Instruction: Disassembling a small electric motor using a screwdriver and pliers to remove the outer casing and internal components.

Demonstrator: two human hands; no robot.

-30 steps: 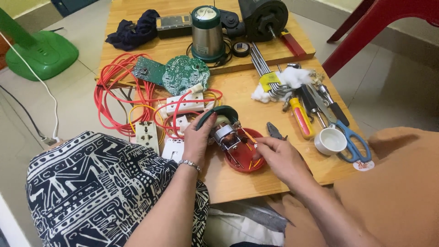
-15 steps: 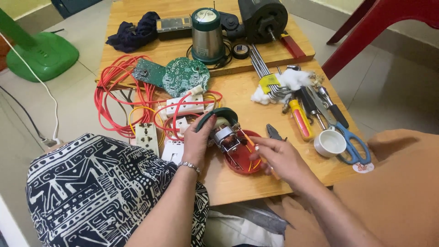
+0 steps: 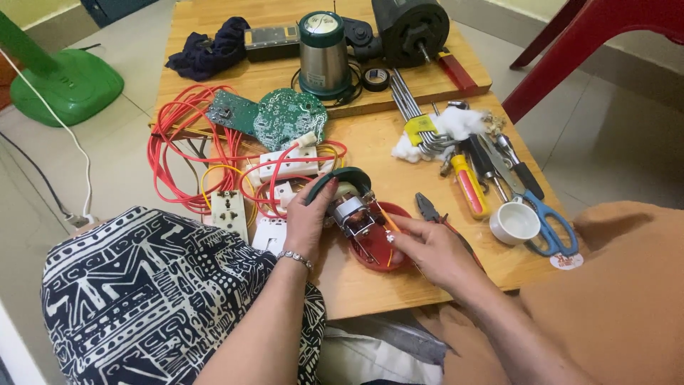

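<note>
- Your left hand [image 3: 308, 217] wraps the small motor [image 3: 350, 207] from the side, fingers curled over its dark green housing and thumb tucked underneath — a grip that steadies it and keeps the open metal end turned toward your other hand.
- The motor sits at the near edge of the wooden table [image 3: 420, 278], its lower end resting over a red dish [image 3: 381, 249], likely so that anything that drops off stays caught there.
- Your right hand [image 3: 434, 249] comes in from the right with fingertips pressed together, pinching a thin orange tool [image 3: 388, 219] whose tip points into the motor's metal frame; the pencil-like hold suits fine work in a tight gap.
- Pliers [image 3: 429, 208] lie just beside your right hand, close enough to grab without shifting the motor.
- Further right, a yellow screwdriver [image 3: 469, 187], a white cup [image 3: 514, 222] and blue scissors [image 3: 550, 221] are laid side by side, handles toward you.
- To your left, red wire [image 3: 171, 153] loops around white sockets [image 3: 288, 164] and a green circuit board [image 3: 288, 117], pushed away from the working spot.
- At the back stand a metal cylinder [image 3: 324, 53] and a black motor [image 3: 412, 28], well apart from your hands.
</note>
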